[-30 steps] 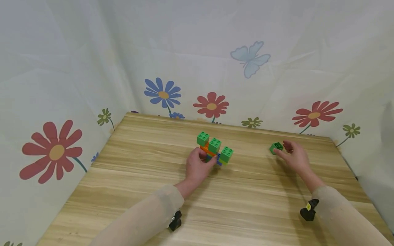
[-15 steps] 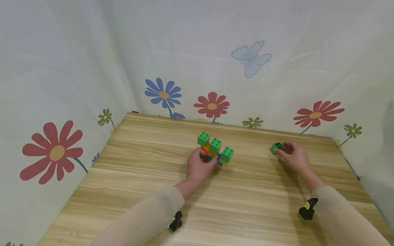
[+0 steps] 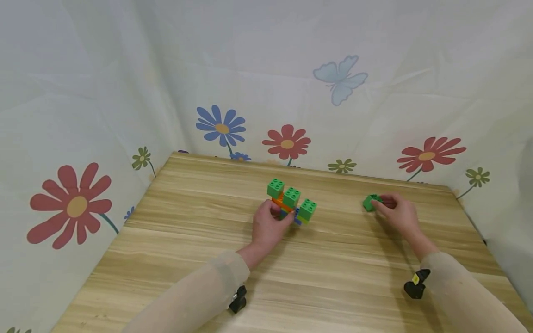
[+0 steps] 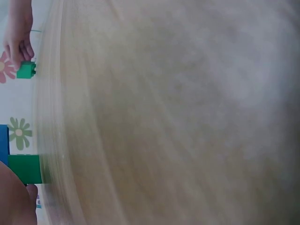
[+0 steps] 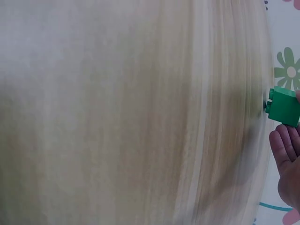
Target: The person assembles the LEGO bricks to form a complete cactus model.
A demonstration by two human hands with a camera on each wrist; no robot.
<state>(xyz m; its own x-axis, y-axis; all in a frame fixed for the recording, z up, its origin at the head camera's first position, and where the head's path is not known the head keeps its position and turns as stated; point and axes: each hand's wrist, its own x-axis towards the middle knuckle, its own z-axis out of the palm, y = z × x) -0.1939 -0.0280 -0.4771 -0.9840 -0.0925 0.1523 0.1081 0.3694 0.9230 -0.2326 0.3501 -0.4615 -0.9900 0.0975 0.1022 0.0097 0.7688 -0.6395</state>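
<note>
Near the middle of the table, my left hand (image 3: pixel 268 226) grips a built piece of toy building bricks (image 3: pixel 291 197). Three green bricks top it, with orange, blue and lime parts below; fingers cover some of its lower side. A green brick (image 4: pixel 26 168) and a blue brick (image 4: pixel 3 144) of the piece show in the left wrist view. Farther right, my right hand (image 3: pixel 399 215) pinches a loose green brick (image 3: pixel 369 203) between thumb and fingers. The right wrist view shows this brick's studs (image 5: pixel 269 108) turned toward the table.
Both hands are over a wood-grain table (image 3: pixel 200 203). A pale curtain (image 3: pixel 258 83) printed with flowers and a butterfly stands along its back and sides. Small black devices (image 3: pixel 238 299) are worn at both sleeve cuffs.
The right fingers have drawn in on the loose green brick, which has tilted and shifted slightly left. My left hand and the built piece have stayed in place.
</note>
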